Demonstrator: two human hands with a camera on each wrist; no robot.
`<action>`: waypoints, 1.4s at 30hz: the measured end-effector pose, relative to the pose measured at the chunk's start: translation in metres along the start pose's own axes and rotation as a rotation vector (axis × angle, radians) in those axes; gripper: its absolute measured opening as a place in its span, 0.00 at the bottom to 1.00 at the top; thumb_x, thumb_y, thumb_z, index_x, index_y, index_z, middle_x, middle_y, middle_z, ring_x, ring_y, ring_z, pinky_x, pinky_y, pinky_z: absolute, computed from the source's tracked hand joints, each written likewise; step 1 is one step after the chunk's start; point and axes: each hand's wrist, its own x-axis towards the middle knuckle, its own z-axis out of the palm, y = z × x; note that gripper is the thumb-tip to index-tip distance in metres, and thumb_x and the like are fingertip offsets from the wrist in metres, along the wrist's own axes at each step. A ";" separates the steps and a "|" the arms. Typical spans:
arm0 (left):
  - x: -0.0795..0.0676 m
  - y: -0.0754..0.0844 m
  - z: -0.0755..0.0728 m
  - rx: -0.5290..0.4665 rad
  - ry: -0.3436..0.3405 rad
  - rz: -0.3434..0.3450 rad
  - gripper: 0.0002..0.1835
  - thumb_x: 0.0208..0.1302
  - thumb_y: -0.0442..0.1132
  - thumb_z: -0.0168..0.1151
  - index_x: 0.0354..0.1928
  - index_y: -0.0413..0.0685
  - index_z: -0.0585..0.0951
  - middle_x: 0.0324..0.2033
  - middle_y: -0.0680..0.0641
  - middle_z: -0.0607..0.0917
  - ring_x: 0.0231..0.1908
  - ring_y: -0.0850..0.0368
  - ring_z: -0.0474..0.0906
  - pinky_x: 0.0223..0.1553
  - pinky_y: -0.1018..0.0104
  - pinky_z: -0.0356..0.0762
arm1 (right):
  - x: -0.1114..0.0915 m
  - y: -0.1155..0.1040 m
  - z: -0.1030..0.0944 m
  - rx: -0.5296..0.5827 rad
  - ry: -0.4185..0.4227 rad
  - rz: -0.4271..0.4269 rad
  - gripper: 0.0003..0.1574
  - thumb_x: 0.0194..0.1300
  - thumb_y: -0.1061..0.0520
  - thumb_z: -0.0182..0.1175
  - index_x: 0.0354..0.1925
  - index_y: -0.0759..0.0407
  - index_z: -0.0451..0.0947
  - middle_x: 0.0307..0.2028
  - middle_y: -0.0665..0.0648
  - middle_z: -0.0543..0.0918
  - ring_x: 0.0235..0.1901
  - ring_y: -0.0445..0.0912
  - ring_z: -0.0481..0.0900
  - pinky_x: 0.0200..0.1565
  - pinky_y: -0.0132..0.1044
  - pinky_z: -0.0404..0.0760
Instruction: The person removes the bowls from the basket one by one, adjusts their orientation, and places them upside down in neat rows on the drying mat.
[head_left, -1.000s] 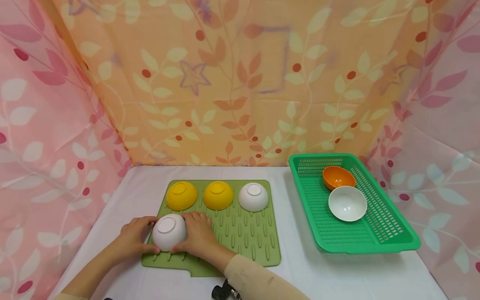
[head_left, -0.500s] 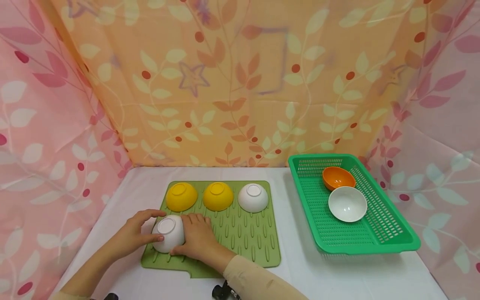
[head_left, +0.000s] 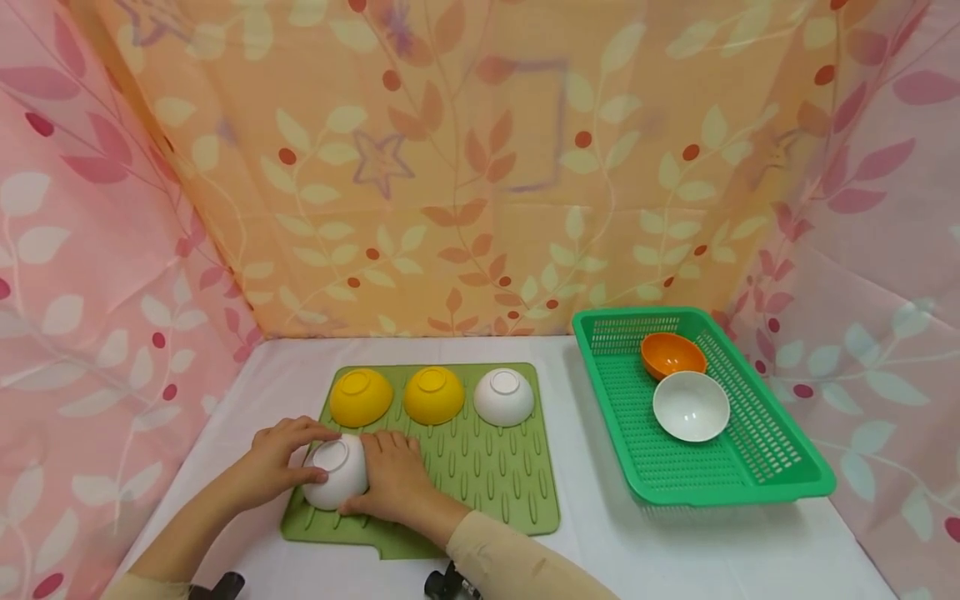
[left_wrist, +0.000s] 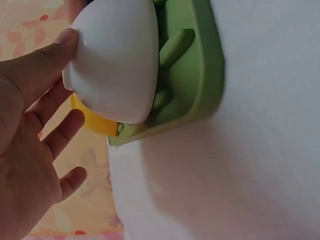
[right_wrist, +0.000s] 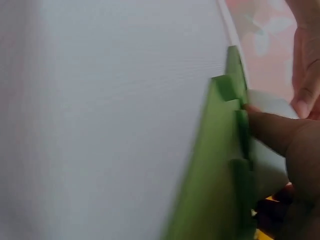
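Observation:
An upside-down white bowl [head_left: 339, 477] sits at the front left of the green drying mat [head_left: 491, 487], between both hands. My right hand [head_left: 399, 479] grips its right side, thumb at the front near the rim and fingers behind. On its left, my left hand [head_left: 281, 467] holds the bowl higher up near the base ring. In the left wrist view the left thumb [left_wrist: 67, 42] presses the bowl's wall, while the lower fingers [left_wrist: 67, 130] spread away from it. Two yellow bowls [head_left: 362, 398] and another white bowl [head_left: 504, 397] stand upside down along the mat's back.
A green basket [head_left: 611, 417] stands on the right of the white-covered table [head_left: 570, 550]. Inside it an orange bowl [head_left: 672, 354] and a white bowl [head_left: 692, 407] lie mouth up. Floral cloth [head_left: 420, 167] encloses the back and sides. A black device [head_left: 442, 581] shows under the right sleeve.
My left hand has shifted from low round the bowl's side up toward its base, its thumb higher. The right hand keeps its hold. The bowl stays nearly in place.

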 end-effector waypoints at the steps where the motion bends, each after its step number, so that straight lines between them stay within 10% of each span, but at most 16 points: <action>1: 0.002 0.001 -0.001 0.005 -0.011 -0.009 0.28 0.53 0.53 0.78 0.57 0.61 0.84 0.48 0.60 0.82 0.53 0.49 0.73 0.50 0.43 0.58 | 0.000 0.000 -0.001 0.007 -0.014 -0.004 0.63 0.48 0.19 0.71 0.71 0.49 0.64 0.60 0.47 0.76 0.59 0.44 0.71 0.57 0.41 0.68; 6: 0.008 0.003 -0.002 0.001 -0.050 -0.056 0.26 0.52 0.54 0.78 0.55 0.64 0.85 0.44 0.62 0.81 0.54 0.49 0.72 0.50 0.43 0.60 | -0.002 0.002 -0.031 0.093 -0.071 -0.057 0.63 0.54 0.24 0.70 0.75 0.53 0.59 0.64 0.52 0.74 0.62 0.46 0.72 0.60 0.43 0.72; 11: 0.011 0.007 -0.001 -0.066 -0.104 -0.175 0.26 0.51 0.54 0.79 0.54 0.65 0.85 0.47 0.58 0.82 0.56 0.46 0.72 0.53 0.38 0.70 | -0.026 0.026 -0.113 0.180 -0.066 -0.252 0.57 0.63 0.32 0.68 0.79 0.50 0.56 0.71 0.55 0.68 0.71 0.49 0.66 0.70 0.50 0.67; 22: 0.003 0.001 -0.003 -0.170 -0.106 -0.227 0.26 0.52 0.54 0.79 0.54 0.64 0.85 0.48 0.55 0.82 0.60 0.42 0.69 0.57 0.33 0.69 | -0.093 0.127 -0.251 0.171 0.190 -0.309 0.50 0.65 0.43 0.71 0.77 0.52 0.61 0.75 0.52 0.64 0.75 0.49 0.59 0.74 0.58 0.56; 36: 0.006 -0.001 0.003 -0.170 -0.105 -0.210 0.26 0.53 0.55 0.78 0.55 0.66 0.84 0.49 0.58 0.82 0.61 0.42 0.69 0.57 0.29 0.68 | -0.155 0.308 -0.292 0.073 0.122 -0.128 0.44 0.57 0.50 0.78 0.69 0.52 0.74 0.65 0.54 0.77 0.66 0.54 0.67 0.63 0.53 0.66; 42: 0.004 -0.002 0.001 -0.174 -0.111 -0.225 0.26 0.52 0.54 0.79 0.55 0.65 0.84 0.48 0.58 0.82 0.61 0.42 0.69 0.58 0.29 0.68 | -0.174 0.348 -0.285 0.168 -0.059 0.054 0.46 0.58 0.46 0.77 0.71 0.53 0.71 0.68 0.59 0.74 0.67 0.59 0.66 0.60 0.64 0.73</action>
